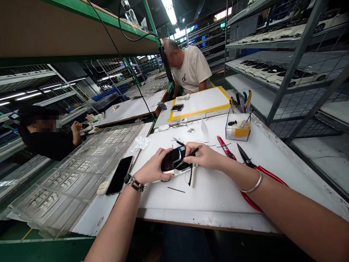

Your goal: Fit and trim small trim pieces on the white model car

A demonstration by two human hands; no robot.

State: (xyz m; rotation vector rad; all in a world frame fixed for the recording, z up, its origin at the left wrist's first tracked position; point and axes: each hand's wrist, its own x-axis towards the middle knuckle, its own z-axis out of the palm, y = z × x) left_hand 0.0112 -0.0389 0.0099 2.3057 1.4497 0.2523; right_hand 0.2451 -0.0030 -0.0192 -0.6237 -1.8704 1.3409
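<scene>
A white model car (172,158) with a black roof and dark windows rests on the white worktable. My left hand (154,166) is wrapped around its left end, thumb along the near side and fingers over the far side. Pinched in my right hand (202,157) are dark, slim tweezers (195,150), slanting down to the car's roof and window area; whether the tip touches is too small to tell. Just right of the car lies a narrow white part (193,176). A thin black strip (176,189) lies on the near side.
Red-handled scissors (247,157), partly under my right forearm, lie near a red cutter (225,147). Behind them stands a clear tool box (238,125). A phone (119,175) and clear trays (81,163) are at left. Two people work nearby; racks (290,69) of model cars stand right.
</scene>
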